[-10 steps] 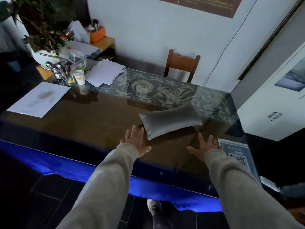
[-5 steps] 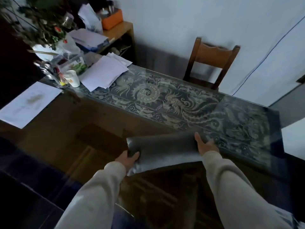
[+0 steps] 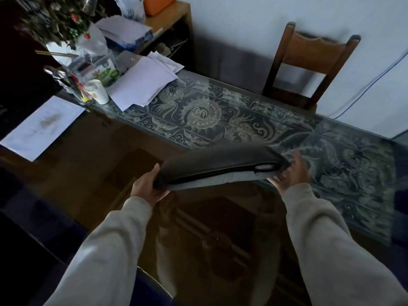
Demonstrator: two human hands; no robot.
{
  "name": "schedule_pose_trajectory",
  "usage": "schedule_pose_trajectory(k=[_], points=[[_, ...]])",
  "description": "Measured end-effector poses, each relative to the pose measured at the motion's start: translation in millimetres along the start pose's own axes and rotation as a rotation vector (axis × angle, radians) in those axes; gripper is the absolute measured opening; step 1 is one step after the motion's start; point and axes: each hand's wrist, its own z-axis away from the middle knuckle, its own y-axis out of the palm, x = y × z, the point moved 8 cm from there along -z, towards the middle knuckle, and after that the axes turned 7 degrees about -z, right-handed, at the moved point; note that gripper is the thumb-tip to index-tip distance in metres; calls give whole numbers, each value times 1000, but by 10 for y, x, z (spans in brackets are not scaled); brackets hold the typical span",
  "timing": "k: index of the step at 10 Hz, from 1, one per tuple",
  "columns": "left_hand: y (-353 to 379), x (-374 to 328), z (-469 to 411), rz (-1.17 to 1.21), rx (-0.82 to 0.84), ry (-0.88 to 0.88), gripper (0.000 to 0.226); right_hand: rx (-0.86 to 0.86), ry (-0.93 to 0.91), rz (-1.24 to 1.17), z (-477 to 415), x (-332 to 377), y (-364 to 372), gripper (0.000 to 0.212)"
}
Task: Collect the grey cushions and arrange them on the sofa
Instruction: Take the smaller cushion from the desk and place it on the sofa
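No writing could be read anywhere: the sheet of paper [image 3: 42,127] at the left edge of the frame showed only a faint brownish smudge, and the print on the small white cup [image 3: 98,92] and on the green-patterned carton [image 3: 106,72] in the upper left was too blurred to make out.

The grey cushion [image 3: 220,166] sat at the centre of the frame, held between both hands above the glass-topped desk [image 3: 92,155], its zipped edge turned toward the camera and a little white filling showing at the zip's right end. The left hand [image 3: 146,187] formed a closed grip on the cushion's lower-left corner, thumb on top and palm beneath. The right hand [image 3: 293,173] was at the cushion's right end, fingers spread around its corner; motion blur left it unclear how firmly that grip closed. The cushion lay lengthwise between the two grips, tilted slightly up to the right.

A loose stack of papers [image 3: 143,82] lay in the upper left, and a wooden chair [image 3: 309,62] stood at the upper right beyond the desk.
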Motion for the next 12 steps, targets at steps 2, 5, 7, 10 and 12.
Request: schedule_pose_trajectory(k=[2,5,7,10,12], points=[[-685,9,364,-52,-34,-23,49,223,6,215,276,-233,387,17],[-2179,432,808,-7,2,-9,56,423,141,717,1133,-1341,1167,21],[-3735,987,1782,39,-333,105,42,596,83,1067,2264,-2411,1835,112],[-6140,2407,3621,331,-754,187,65,943,-170,1248,4766,-4473,3029,92],[-7402,3761,5279,593,-1096,204,67,1247,-227,1359,6751,-6084,3103,98]])
